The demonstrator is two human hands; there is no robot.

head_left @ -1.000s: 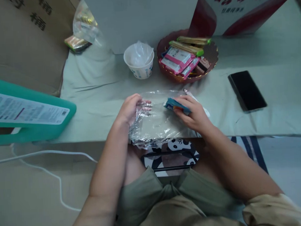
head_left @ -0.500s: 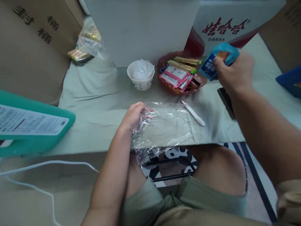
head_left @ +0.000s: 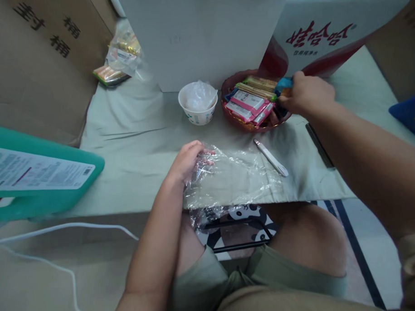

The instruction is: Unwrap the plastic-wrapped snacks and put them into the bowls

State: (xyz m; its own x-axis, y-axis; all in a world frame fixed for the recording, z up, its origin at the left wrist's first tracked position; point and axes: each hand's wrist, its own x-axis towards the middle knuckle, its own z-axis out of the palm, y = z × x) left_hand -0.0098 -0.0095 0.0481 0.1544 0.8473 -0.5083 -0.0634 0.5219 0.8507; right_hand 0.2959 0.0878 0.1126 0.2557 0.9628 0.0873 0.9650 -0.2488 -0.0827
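Note:
My right hand (head_left: 310, 94) is at the right rim of the reddish bowl (head_left: 238, 122), closed on a blue snack packet (head_left: 284, 85) that shows only in part. Inside the bowl lie pink-and-white packets (head_left: 246, 104) and long wrapped biscuit sticks (head_left: 257, 86). Near the table's front edge, my left hand (head_left: 190, 158) is closed on the left side of a crinkled clear plastic bag (head_left: 228, 177), its fingertips seen through the film. The bag droops over the edge. A white, slim cutter-like tool (head_left: 271, 158) lies just right of the bag.
A white paper cup (head_left: 198, 108) with clear plastic in it stands left of the bowl. A dark phone-like object (head_left: 319, 145) lies under my right forearm. Cartons (head_left: 206, 37) line the back. A green jug (head_left: 59, 197) stands at left; bagged snacks (head_left: 120, 58) lie behind.
My right hand has moved left and down with the blue packet, from above the bowl's right side to its rim. My left hand stays on the plastic bag.

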